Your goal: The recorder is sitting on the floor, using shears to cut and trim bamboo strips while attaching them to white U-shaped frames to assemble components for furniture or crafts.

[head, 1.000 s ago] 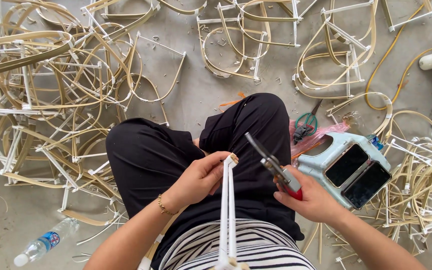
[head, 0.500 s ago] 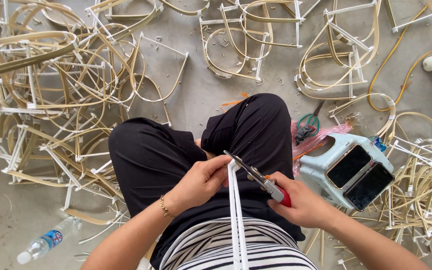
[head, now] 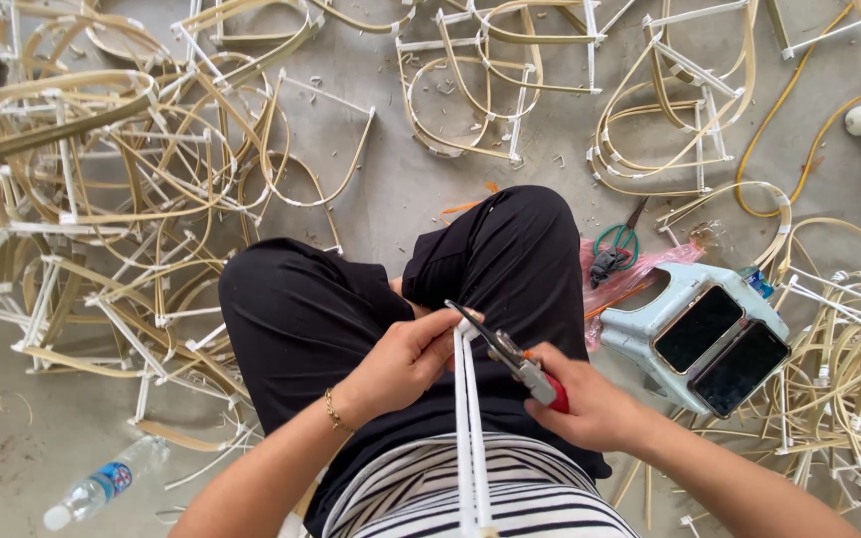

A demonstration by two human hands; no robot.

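The pliers point(head: 510, 354) have swung in to the white strips point(head: 469, 428) — strips run lengthwise toward the lap, left hand point(head: 406, 364) pinching their top, right hand point(head: 585, 403) clenched round the red handles.

right hand point(head: 590, 403) is bringing the red-handled cutters point(head: 510, 357) in from the right; blade tips now meeting the white strips point(head: 468, 418) at the left hand point(head: 406, 359).

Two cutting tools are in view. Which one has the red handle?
The cutters in the right hand, blades at the white strips. The other tool, scissors, has green handles and lies on the floor beside the stool.
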